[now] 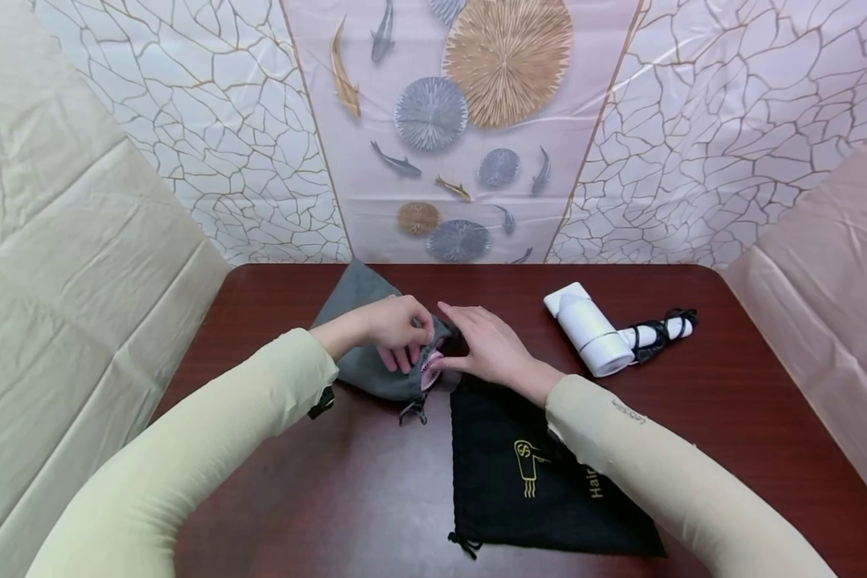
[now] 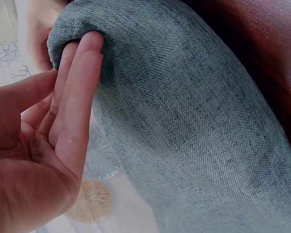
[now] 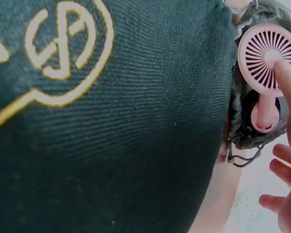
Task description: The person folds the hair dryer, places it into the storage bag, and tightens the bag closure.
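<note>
A grey drawstring bag (image 1: 364, 365) lies at the back left of the table, its mouth facing right. At that mouth my left hand (image 1: 403, 325) holds the rim; in the left wrist view the cloth folds over the fingertips (image 2: 91, 43). A pink handheld fan (image 3: 267, 60) with a round slatted grille sits in the bag's mouth, most of it showing in the right wrist view. My right hand (image 1: 493, 345) has its thumb pressed against the grille, its other fingers extended and apart from the fan.
A black drawstring pouch (image 1: 498, 514) with a yellow hair-dryer print lies flat under my right forearm. Farther right is a white hair dryer (image 1: 588, 329), its black cord (image 1: 653, 345) wound round the handle. A patterned backdrop (image 1: 433, 201) stands behind the table.
</note>
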`<state>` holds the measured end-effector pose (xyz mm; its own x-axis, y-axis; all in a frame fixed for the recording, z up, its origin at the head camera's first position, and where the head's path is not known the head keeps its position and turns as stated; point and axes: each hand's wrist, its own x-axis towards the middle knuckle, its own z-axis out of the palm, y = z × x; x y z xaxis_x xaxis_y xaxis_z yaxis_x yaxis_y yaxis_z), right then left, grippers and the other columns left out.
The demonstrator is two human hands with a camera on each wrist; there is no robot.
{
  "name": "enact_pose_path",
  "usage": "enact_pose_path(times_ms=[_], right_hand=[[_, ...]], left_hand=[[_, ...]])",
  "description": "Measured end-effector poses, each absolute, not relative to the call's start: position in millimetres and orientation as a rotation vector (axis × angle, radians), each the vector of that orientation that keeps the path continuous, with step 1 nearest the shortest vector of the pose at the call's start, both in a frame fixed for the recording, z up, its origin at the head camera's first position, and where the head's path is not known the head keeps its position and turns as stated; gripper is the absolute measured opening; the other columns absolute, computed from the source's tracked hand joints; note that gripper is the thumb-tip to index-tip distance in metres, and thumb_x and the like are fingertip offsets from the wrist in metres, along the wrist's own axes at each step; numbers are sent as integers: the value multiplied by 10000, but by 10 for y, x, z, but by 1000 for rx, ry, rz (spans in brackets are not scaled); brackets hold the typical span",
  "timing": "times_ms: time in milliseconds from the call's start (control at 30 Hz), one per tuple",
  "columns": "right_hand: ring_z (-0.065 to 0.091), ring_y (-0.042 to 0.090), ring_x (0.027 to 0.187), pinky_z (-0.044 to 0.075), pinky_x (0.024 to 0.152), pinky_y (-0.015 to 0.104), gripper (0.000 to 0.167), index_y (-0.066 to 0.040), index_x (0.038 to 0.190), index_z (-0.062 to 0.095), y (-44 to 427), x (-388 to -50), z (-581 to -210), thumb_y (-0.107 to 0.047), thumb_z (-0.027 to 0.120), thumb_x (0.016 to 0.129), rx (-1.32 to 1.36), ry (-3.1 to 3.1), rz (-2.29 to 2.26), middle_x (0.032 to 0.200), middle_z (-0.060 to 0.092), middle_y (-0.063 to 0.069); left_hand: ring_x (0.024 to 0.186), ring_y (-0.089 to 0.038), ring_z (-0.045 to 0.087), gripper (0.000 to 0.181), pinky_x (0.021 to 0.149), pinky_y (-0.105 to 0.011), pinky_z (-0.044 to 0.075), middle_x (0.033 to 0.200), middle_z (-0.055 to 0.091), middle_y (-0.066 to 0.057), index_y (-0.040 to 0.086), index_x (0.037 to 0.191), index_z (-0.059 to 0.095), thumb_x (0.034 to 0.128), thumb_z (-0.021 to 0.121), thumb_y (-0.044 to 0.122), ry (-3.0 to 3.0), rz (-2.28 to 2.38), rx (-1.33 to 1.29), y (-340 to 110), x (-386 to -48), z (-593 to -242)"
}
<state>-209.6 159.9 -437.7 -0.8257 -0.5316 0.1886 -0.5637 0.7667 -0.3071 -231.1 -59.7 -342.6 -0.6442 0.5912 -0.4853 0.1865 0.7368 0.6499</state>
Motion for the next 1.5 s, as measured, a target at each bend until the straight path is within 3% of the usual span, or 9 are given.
enact_pose_path(times_ms=[367, 533, 667, 800, 1000, 1167, 1233, 1367, 1500], right_hand=[[493, 341, 1483, 259, 1274, 622, 916, -85, 1592, 503, 1549, -2271, -4431, -619, 789, 904, 901, -3069, 659, 1572, 554, 164], [549, 342, 1420, 262, 1270, 629, 881, -82, 1561, 531, 1536, -2293, -4444, -588, 813, 898, 911, -3051, 704, 1508, 609, 153], [554, 338, 1412, 278, 1276, 591, 846, -71, 1538, 544, 1522, -2288, -4460, -558, 821, 904, 894, -3050, 733, 1496, 612, 153], [545, 340, 1405, 384, 1218, 562, 858, -86, 1538, 534, 1521, -2267, -4468, -578, 821, 896, 871, -3066, 793, 1504, 590, 140], [510, 364, 1438, 391, 1204, 583, 874, -80, 1594, 473, 1617, -2294, -4467, -523, 816, 924, 936, -3096, 836, 1553, 542, 165], [518, 324, 1442, 404, 1198, 546, 851, -188, 1631, 449, 1897, -2735, -5034, -689, 651, 973, 1066, -3016, 830, 1576, 551, 98], [563, 320, 1392, 443, 1161, 543, 770, -181, 1595, 500, 1913, -2786, -5081, -660, 624, 1005, 1095, -2968, 807, 1529, 597, 91], [653, 343, 1265, 516, 1082, 540, 455, -63, 1454, 632, 1764, -2558, -4686, -289, 686, 1063, 1077, -2933, 763, 1390, 690, 143], [717, 323, 1134, 564, 1009, 521, 279, -45, 1325, 720, 1691, -2457, -4549, -129, 656, 1067, 1045, -2875, 718, 1252, 753, 137]], left_hand=[[657, -192, 749, 214, 560, -332, 625, 795, 740, -60, 111, 1038, 748, 1124, 558, 162, 2414, 541, 766, -649, -2257, -3498], [631, -154, 678, 197, 575, -312, 555, 773, 706, -1, 152, 1060, 766, 1087, 649, 309, 2619, 424, 886, -710, -2072, -3588], [779, -202, 670, 313, 656, -403, 568, 938, 701, -19, 148, 1128, 747, 1010, 737, 438, 2833, 300, 957, -760, -1871, -3738], [881, -269, 696, 413, 679, -469, 611, 1101, 667, -92, 122, 1231, 713, 975, 779, 440, 2986, 223, 1013, -812, -1723, -3923], [867, -235, 658, 417, 555, -403, 588, 1079, 624, -73, 133, 1255, 717, 964, 805, 419, 3131, 178, 1076, -902, -1640, -4083], [881, -257, 638, 486, 522, -409, 577, 1085, 599, -89, 117, 1254, 691, 931, 830, 452, 3182, 165, 1037, -900, -1608, -4142], [899, -275, 637, 514, 534, -429, 589, 1114, 597, -104, 110, 1264, 677, 925, 833, 464, 3210, 142, 1008, -870, -1601, -4172], [899, -280, 604, 514, 514, -433, 582, 1120, 573, -109, 113, 1223, 657, 918, 830, 488, 3263, 97, 963, -808, -1598, -4233], [921, -283, 560, 510, 481, -415, 566, 1109, 545, -116, 115, 1149, 631, 908, 826, 521, 3317, 79, 958, -759, -1620, -4296]])
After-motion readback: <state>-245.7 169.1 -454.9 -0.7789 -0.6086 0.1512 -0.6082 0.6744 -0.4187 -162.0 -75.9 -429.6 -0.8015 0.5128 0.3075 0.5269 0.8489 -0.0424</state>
